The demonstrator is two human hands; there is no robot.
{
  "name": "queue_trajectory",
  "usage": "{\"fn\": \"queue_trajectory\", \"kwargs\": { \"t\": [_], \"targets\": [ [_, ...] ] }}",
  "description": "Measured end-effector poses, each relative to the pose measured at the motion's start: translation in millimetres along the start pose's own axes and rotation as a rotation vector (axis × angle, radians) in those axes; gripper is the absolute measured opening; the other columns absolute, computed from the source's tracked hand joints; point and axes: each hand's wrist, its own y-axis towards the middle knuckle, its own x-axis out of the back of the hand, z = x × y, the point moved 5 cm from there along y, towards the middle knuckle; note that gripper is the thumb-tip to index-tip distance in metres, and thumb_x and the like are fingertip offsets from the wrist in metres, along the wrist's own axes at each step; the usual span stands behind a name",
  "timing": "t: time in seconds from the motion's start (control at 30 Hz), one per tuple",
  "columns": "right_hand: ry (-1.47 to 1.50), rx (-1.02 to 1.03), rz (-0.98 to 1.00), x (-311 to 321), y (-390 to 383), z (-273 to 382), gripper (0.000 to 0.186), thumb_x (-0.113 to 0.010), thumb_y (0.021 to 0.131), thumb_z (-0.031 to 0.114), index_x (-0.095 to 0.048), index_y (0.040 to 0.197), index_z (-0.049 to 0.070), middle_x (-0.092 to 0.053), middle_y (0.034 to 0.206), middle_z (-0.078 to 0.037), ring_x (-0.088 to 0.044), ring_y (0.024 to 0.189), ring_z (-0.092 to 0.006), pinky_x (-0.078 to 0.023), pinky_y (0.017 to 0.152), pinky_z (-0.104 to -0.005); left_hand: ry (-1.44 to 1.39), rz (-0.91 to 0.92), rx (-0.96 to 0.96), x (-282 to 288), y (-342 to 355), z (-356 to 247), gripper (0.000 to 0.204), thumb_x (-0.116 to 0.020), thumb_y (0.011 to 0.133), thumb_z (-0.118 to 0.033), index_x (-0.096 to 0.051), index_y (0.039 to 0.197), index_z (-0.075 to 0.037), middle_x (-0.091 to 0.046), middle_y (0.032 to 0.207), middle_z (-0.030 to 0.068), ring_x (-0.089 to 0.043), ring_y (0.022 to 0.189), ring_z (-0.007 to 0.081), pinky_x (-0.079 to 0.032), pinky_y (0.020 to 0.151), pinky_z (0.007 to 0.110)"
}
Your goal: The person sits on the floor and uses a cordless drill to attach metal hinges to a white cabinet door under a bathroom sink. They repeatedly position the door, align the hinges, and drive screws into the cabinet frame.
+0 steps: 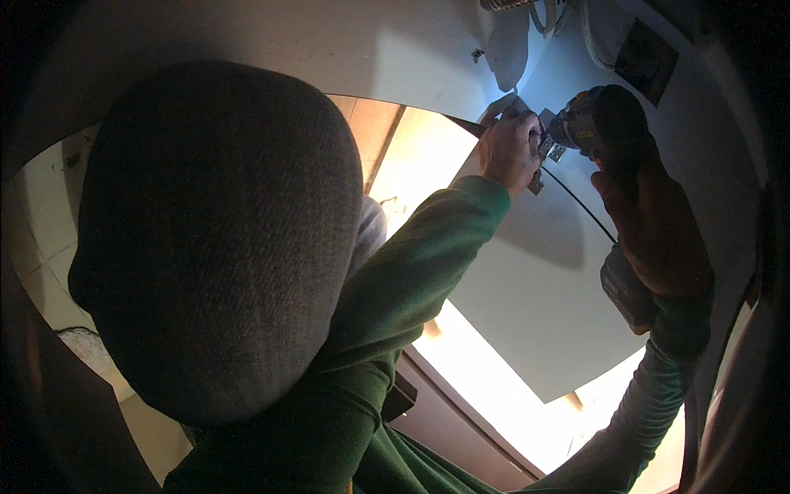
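My right hand (658,222) grips a dark cordless drill (597,128) around its handle. The battery base (629,288) shows below that hand, and the drill's nose points left. Just left of the nose, my left hand (512,152) is closed with its fingers pinched at a metal hinge (553,148). The hinge is by the edge of a white panel (527,313). Fingers partly cover the hinge, and the drill's tip is hard to make out there. A thin dark line runs from near the hinge down toward the battery.
A large rounded shape in grey cloth (218,239) fills the left side. White cabinet walls (395,49) curve close above my hands. A pale hose (592,37) and a dark square opening (646,62) are at the upper right. Bright light comes from behind the panel.
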Motion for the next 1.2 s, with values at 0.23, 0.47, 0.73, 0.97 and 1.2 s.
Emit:
{"fn": "queue_trajectory", "kwargs": {
  "t": [0.23, 0.47, 0.73, 0.97, 1.2],
  "targets": [
    [-0.187, 0.119, 0.049, 4.7, 8.0, -2.7, 0.026, -0.057, 0.098, 0.023, -0.051, 0.118, 0.007, -0.066, 0.086, -0.018, -0.067, 0.071, -0.0363, -0.054, 0.063, -0.0449, 0.042, 0.081, 0.051, 1.5, -5.8, -7.8, 0.008, -0.066, 0.086, -0.003, -0.067, 0.093, -0.004, -0.070, 0.089, 0.0120, -0.068, 0.086, 0.0279, -0.053, 0.076, 0.041],
    [-0.283, 0.231, 0.029, 10.0, 8.7, 21.9, 0.023, -0.063, 0.094, 0.018, -0.054, 0.111, 0.004, -0.065, 0.077, -0.014, -0.066, 0.066, -0.0297, -0.054, 0.061, -0.0413, 0.084, 0.057, -0.005, -0.6, -13.1, -13.1, 0.008, -0.065, 0.086, -0.009, -0.069, 0.090, -0.003, -0.069, 0.086, 0.0166, -0.068, 0.084, 0.0348, -0.052, 0.076, 0.046],
    [-0.520, 0.450, 0.009, -4.0, 13.6, 5.0, 0.014, -0.072, 0.078, 0.009, -0.060, 0.071, 0.004, -0.064, 0.076, -0.014, -0.066, 0.068, -0.0265, -0.055, 0.064, -0.0390, 0.053, 0.020, -0.120, -3.8, -14.1, -12.0, 0.010, -0.065, 0.086, -0.010, -0.067, 0.090, -0.001, -0.068, 0.082, 0.0196, -0.068, 0.081, 0.0388, -0.053, 0.072, 0.047],
    [-0.467, 0.514, 0.089, -15.7, 15.8, 8.8, 0.010, -0.068, 0.075, 0.004, -0.063, 0.082, 0.000, -0.066, 0.079, -0.019, -0.066, 0.072, -0.0296, -0.056, 0.070, -0.0420, 0.110, 0.072, 0.020, -5.0, -15.9, -6.8, 0.011, -0.070, 0.080, -0.007, -0.069, 0.090, -0.002, -0.070, 0.086, 0.0181, -0.070, 0.083, 0.0354, -0.056, 0.074, 0.045],
    [-0.536, 0.157, 0.277, -9.7, 31.5, -3.5, 0.019, -0.063, 0.074, 0.005, -0.061, 0.092, -0.001, -0.064, 0.085, -0.020, -0.063, 0.077, -0.0335, -0.053, 0.074, -0.0445, 0.264, 0.101, -0.125, -8.4, -11.2, -6.6, 0.013, -0.069, 0.081, -0.008, -0.069, 0.092, -0.002, -0.069, 0.088, 0.0178, -0.069, 0.085, 0.0354, -0.056, 0.076, 0.045]
  ]
}}
